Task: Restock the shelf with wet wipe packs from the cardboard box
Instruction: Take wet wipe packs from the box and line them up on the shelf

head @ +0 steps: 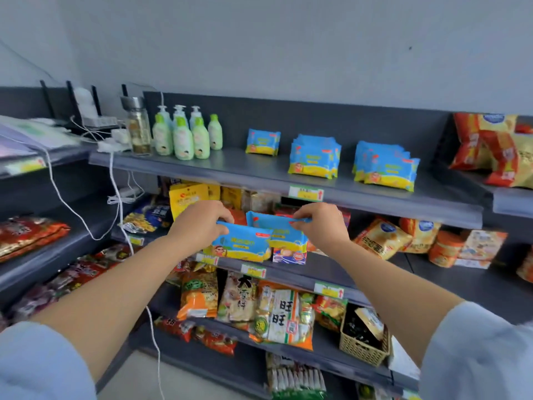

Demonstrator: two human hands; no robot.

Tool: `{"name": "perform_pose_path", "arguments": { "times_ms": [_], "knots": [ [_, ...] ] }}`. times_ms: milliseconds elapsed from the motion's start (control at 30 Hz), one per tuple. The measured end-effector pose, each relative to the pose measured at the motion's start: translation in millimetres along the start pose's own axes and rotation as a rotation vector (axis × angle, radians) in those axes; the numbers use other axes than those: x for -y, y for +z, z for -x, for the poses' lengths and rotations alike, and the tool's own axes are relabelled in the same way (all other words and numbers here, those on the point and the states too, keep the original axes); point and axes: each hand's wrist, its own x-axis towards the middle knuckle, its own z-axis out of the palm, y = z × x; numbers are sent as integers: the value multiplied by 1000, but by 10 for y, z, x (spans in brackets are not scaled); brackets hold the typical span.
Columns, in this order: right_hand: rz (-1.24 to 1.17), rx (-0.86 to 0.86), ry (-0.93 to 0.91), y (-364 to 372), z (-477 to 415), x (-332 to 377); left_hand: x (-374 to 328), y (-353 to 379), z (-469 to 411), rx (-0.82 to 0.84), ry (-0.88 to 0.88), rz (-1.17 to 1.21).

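Observation:
My left hand (199, 223) grips the top edge of a blue and yellow wet wipe pack (242, 243), held in the air in front of the second shelf. My right hand (320, 223) pinches the top of another wet wipe pack (277, 229) just behind the first. On the grey top shelf (230, 171) stand more wet wipe packs: a single pack (263, 142), a middle row (314, 157) and a right row (388, 167). The cardboard box is out of view.
Green lotion bottles (184, 134) and a glass flask (138, 125) stand at the top shelf's left end. White cables (115, 192) hang down the left side. Snack bags fill the lower shelves, with a wicker basket (363, 342) at lower right. Orange bags (490, 148) sit on the right unit.

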Motion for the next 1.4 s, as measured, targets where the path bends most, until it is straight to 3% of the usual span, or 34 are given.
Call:
{"name": "perform_pose_path", "arguments": {
  "times_ms": [367,733,1400],
  "knots": [
    [32,-95,-155,30,-1029,457,377,-361,-710,-118,-6,70],
    [-1,-150,-182,100,-2282,345,446,-430,-1809,-231,1,184],
    [122,-118,-33,708,-3679,150,1079,-154,-3382,-207,25,185]
  ]
}}
